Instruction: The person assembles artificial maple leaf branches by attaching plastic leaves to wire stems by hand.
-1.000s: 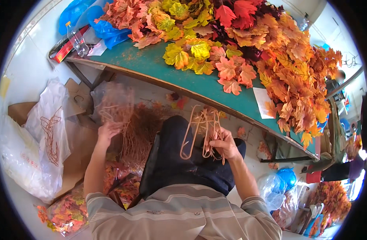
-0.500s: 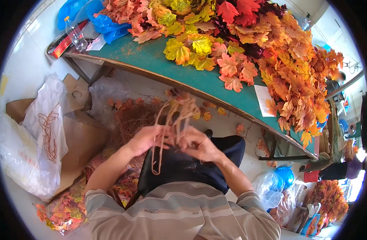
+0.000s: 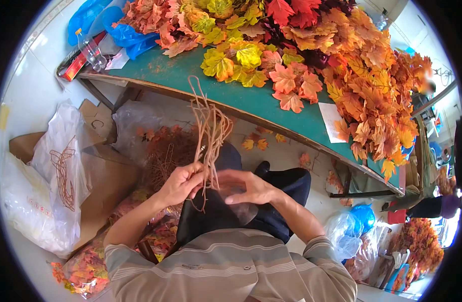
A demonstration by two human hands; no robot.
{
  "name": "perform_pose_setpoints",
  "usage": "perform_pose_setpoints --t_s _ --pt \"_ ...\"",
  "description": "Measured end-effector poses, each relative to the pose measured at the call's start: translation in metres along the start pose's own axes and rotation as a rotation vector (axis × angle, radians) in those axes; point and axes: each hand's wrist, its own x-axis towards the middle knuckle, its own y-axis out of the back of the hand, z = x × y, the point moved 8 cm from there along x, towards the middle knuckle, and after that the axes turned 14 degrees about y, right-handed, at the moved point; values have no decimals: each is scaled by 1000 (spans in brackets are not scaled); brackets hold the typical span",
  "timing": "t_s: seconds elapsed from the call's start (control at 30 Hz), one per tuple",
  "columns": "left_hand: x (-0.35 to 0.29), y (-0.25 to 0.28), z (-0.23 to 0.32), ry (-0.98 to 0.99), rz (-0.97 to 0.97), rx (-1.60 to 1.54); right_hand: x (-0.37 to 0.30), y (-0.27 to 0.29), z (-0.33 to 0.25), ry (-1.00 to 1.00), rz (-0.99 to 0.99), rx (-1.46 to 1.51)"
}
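While left hand [image 3: 182, 184] grips brown stems [image 3: 210, 135], right hand [image 3: 255, 187] curves nearby.

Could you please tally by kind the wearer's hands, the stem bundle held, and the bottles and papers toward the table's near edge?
Hands: 2 (left hand, right hand)
Stem bundle: 1
Bottle: 1
Papers: 2 (left paper, right paper)
Total: 6

A clear bottle [image 3: 92, 52] sits beside a red box [image 3: 74, 68], near blue plastic [image 3: 131, 38].
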Motion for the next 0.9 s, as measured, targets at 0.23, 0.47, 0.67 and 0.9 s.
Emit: perform_pose_setpoints --t_s 0.23,0.47,0.67,0.9 --pt "-9 -14 0 -164 -9 158 9 12 29 -162 288 201" --pt "-11 0 -9 31 -149 -460 9 8 23 5 325 568" --pt "-14 11 -21 47 -119 -510 9 -8 18 36 212 738" --pt "-51 145 -27 -115 408 -177 -42 46 3 -52 482 690"
